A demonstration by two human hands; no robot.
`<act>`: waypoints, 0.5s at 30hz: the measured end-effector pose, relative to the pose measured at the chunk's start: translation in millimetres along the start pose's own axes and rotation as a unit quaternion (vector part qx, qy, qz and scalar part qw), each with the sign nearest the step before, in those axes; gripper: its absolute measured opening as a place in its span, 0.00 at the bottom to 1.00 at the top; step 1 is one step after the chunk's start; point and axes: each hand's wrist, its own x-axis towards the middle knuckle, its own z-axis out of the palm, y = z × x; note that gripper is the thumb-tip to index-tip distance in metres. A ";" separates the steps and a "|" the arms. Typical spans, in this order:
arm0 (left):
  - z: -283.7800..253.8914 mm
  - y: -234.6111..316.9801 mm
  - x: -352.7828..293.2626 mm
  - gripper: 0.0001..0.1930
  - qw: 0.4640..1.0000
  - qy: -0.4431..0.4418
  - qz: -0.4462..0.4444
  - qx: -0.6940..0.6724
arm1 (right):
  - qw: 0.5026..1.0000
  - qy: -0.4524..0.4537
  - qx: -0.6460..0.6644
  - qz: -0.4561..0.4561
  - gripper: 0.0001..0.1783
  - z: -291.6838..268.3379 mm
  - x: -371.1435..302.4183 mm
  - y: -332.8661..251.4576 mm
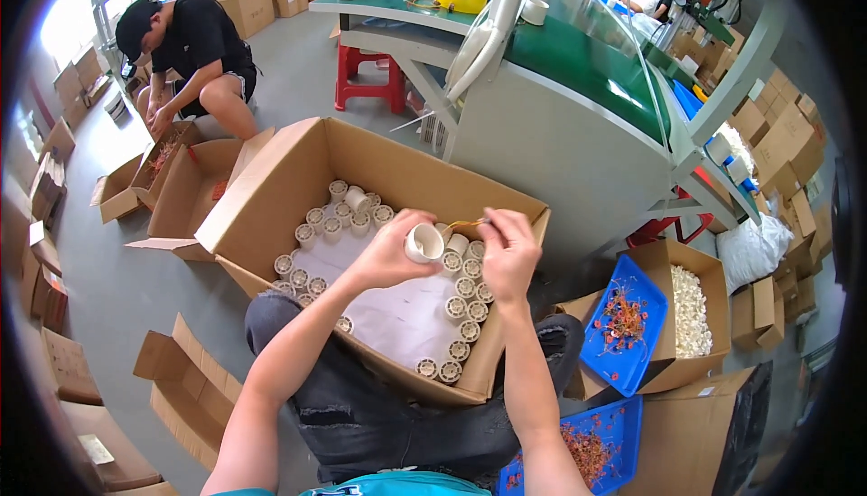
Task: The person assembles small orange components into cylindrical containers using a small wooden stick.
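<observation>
My left hand (395, 255) is closed round a white plastic cylinder (424, 244), its hollow end turned up toward me. Just to its right, my right hand (509, 252) pinches thin yellow and orange wires (464, 224) between thumb and fingertips. The wires stretch toward the cylinder; their far end is partly hidden. Both hands are above an open cardboard box (271, 175) in front of my knees. Inside it, several white cylinders with slotted ends (459, 306) stand in rows along the sides on a pale sheet (397, 320).
At my right lie a blue tray (652, 349) of small orange-wired parts and a box of white pieces (691, 311); a second blue tray (628, 446) is lower. Ahead stands a green-topped workbench (587, 71). A person (194, 58) crouches over boxes at far left.
</observation>
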 end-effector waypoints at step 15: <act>22.8 -9.8 -0.5 0.25 0.963 0.181 0.176 0.100 | 0.976 0.111 0.017 -0.185 0.12 7.7 -24.7 -22.9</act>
